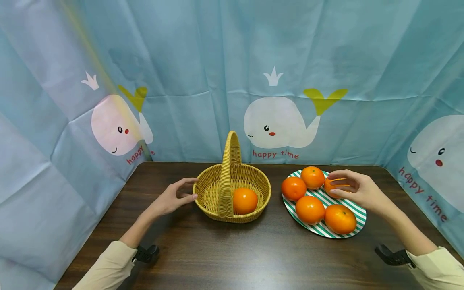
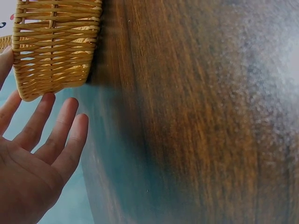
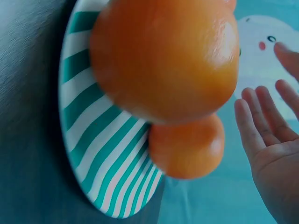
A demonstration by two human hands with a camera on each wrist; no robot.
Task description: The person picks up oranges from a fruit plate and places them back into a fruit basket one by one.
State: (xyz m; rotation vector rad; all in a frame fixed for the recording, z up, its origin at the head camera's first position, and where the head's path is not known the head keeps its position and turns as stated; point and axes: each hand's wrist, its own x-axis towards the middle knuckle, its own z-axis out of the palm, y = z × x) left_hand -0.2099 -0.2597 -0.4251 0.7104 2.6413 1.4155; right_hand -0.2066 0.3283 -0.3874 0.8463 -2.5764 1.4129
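Note:
A yellow wicker basket with a tall arched handle stands mid-table, one orange inside it. At its left rim is my left hand, thumb and fingertips right at the wicker. In the left wrist view, the fingers of that hand reach loosely toward the basket wall. Over the far right orange on the plate hovers my right hand, hiding part of the fruit. The right wrist view shows its fingers parted, with nothing between them.
A round plate with green and white stripes lies right of the basket, bearing several oranges. The dark wooden table ends at a blue whale-print curtain behind and at both sides.

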